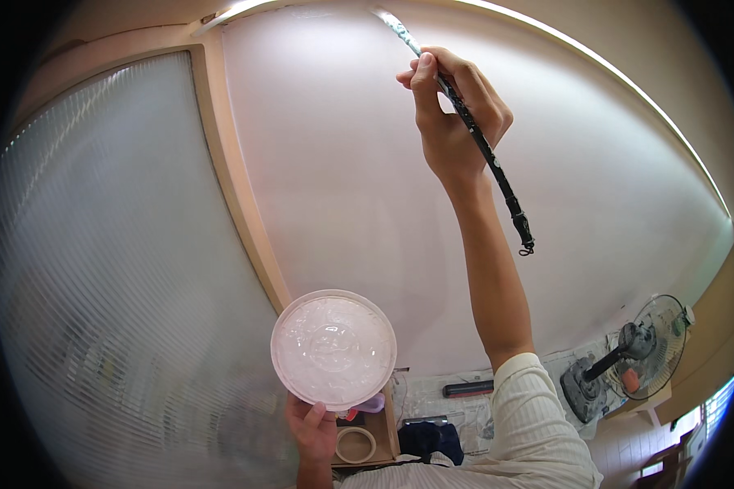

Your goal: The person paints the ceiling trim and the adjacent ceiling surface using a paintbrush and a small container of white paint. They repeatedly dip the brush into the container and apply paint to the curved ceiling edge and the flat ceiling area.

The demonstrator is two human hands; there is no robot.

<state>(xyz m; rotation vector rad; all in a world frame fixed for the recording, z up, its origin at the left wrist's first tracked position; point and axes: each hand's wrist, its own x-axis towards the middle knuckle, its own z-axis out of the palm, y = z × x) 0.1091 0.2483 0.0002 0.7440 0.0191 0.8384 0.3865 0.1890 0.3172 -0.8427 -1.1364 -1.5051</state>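
High against the pale wall (342, 179), my right hand (457, 106) grips a long, thin paintbrush (497, 169) with a black handle that ends in a small wire loop. The brush's upper part is smeared with white and pale green, and its tip is at the wall's top, beside the bright strip; whether it touches the wall I cannot tell. Lower down, my left hand (312, 428) holds a round, shallow white plastic lid (334, 294) by its near rim, with thumb on top. Wet white paint (334, 350) coats the inside of the lid.
A ribbed glass panel (130, 244) in a wooden frame (235, 175) fills the left. Below are a wooden drawer (390, 428) with a roll of tape (355, 445), a dark cloth (428, 440) and a dark bar (468, 389) on sheeting. An electric fan (628, 346) stands at the right.
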